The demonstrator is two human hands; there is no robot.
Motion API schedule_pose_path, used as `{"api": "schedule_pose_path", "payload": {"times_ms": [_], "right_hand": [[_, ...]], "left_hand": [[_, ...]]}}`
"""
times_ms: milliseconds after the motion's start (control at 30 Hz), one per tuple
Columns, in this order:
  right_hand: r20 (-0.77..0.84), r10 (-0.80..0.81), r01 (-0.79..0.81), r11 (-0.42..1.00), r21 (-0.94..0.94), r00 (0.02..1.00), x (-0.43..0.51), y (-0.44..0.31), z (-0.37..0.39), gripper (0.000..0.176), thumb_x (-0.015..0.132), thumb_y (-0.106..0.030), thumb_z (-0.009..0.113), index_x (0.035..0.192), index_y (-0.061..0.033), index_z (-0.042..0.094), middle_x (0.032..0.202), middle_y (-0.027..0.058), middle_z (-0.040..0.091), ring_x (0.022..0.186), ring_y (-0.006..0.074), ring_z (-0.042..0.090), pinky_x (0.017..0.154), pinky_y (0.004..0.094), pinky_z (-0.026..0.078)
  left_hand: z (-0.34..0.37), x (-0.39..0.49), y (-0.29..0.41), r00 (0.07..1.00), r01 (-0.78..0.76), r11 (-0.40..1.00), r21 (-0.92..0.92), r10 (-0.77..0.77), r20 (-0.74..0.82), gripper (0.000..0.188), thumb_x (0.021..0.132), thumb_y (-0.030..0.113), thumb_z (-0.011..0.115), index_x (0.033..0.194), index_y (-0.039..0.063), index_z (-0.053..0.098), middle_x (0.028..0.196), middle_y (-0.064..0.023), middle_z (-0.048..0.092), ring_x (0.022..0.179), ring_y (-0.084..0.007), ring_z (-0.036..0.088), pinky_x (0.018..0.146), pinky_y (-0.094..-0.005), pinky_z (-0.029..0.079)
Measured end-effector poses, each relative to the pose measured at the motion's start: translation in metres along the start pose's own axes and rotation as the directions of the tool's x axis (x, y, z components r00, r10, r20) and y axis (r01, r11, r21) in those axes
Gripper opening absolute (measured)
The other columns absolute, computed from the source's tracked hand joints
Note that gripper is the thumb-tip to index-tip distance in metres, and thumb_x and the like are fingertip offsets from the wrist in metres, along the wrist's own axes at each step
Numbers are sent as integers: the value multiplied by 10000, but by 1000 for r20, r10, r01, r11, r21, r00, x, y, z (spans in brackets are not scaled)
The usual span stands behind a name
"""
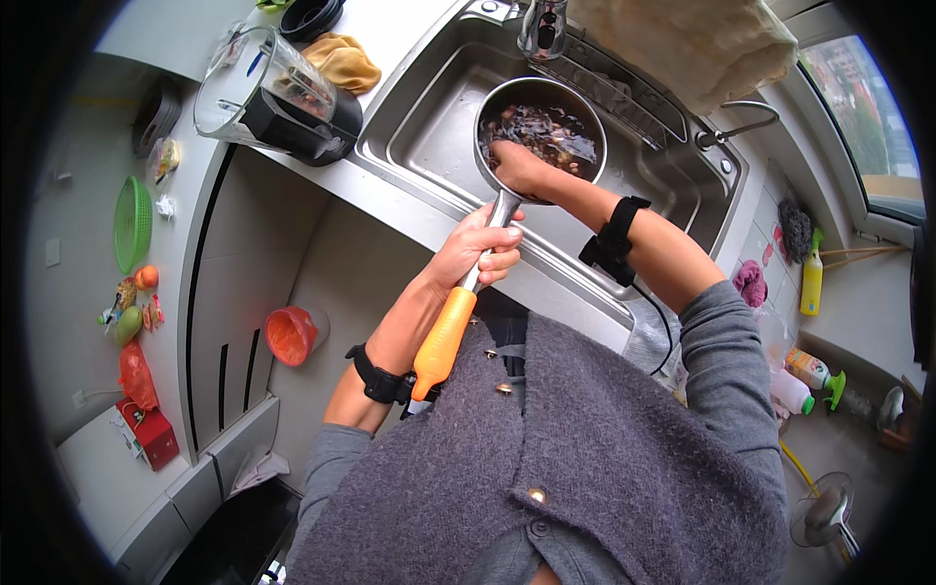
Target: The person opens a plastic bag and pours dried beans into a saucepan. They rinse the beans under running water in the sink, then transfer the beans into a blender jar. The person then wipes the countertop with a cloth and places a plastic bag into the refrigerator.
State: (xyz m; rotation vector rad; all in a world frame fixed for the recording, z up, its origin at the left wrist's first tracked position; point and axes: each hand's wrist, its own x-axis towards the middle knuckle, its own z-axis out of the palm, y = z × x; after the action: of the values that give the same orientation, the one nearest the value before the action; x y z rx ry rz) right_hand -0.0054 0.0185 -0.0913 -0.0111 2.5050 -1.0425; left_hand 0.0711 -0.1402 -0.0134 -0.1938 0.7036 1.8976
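A steel saucepan (604, 146) with an orange-sleeved handle is held over the stainless steel sink (431, 95). Dark water fills it, with beans or similar pieces (556, 142) in it. My left hand (477, 247) is closed around the metal part of the handle, above the orange grip (444, 336). My right hand (518, 167) reaches into the pan at its near left side; its fingers are under the water, so whether they hold anything is hidden. The faucet (543, 29) stands beyond the pan.
A blender jug (241, 88) lies on its black base (333, 128) on the counter left of the sink, near a yellow cloth (342, 62). A wire rack (621, 102) lines the sink's far side. A cloth (687, 44) hangs behind it. A red bin (292, 335) stands below, left.
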Motion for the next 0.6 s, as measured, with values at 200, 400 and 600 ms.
{"api": "schedule_pose_path", "payload": {"times_ms": [200, 400, 600], "right_hand": [[-137, -11, 29, 991, 128, 991, -8, -17, -18, 332, 892, -250, 517, 783, 38, 643, 785, 223, 643, 793, 343, 637, 724, 408, 468], [-185, -64, 89, 987, 133, 981, -5, -23, -48, 560, 896, -460, 487, 671, 39, 609, 609, 220, 574, 609, 362, 598, 615, 433, 446], [-204, -339, 231, 879, -417, 918, -6, 6, -61, 340, 895, -372, 475, 1011, -115, 665, 1041, 168, 568, 1006, 342, 512, 855, 483, 400]], "left_hand": [[0, -1, 5, 999, -8, 1000, -18, 8, 35, 237, 870, 11, 493, 1079, 29, 382, 688, -15, 418, 433, -40, 373, 338, -175, 332], [1, -3, 7, 998, -18, 1000, -21, 20, 54, 252, 870, 13, 496, 1092, 27, 379, 707, -21, 426, 434, -38, 377, 337, -177, 339], [2, -5, 5, 999, -32, 999, 5, 32, 44, 262, 885, 9, 480, 1135, 5, 401, 713, -4, 403, 427, -4, 341, 328, -139, 334]]}}
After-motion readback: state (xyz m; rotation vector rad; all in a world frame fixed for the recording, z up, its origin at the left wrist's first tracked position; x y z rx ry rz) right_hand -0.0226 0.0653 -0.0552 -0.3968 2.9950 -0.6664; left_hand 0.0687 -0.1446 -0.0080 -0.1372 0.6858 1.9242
